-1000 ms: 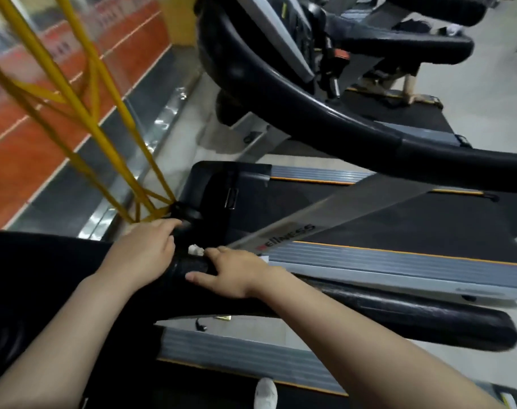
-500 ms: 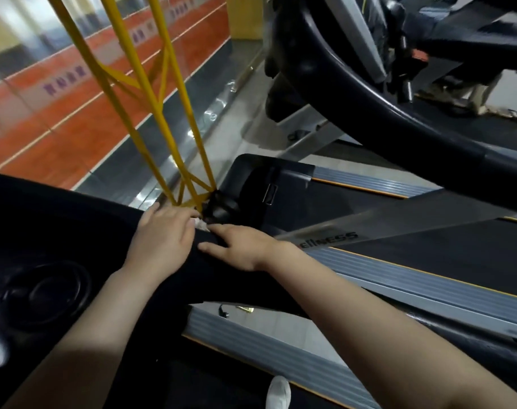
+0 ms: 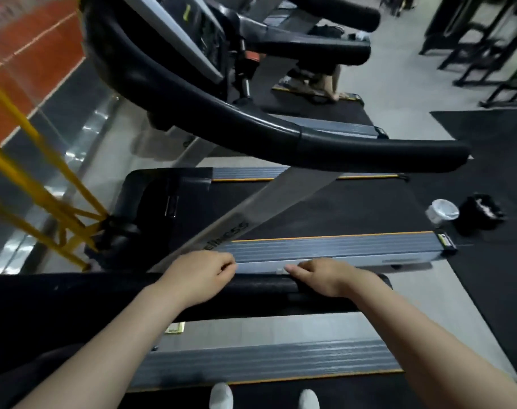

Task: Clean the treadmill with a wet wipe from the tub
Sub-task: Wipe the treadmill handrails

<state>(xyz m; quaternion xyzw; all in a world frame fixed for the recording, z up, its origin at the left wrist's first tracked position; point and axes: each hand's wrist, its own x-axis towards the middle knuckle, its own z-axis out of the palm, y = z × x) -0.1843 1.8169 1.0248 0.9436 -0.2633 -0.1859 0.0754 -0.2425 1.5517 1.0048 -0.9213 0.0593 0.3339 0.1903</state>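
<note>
black padded handrail (image 3: 266, 286) of a treadmill runs across the lower middle of the view, with both bare hands resting on top of it. the left hand (image 3: 196, 274) curls its fingers over the rail. the right hand (image 3: 319, 276) curls further along; a small pale scrap shows at its fingertips (image 3: 289, 269), but whether it is a wipe is unclear. a white wipe tub (image 3: 441, 211) stands on the floor mat, well to the right, beside a black bag (image 3: 482, 211).
</note>
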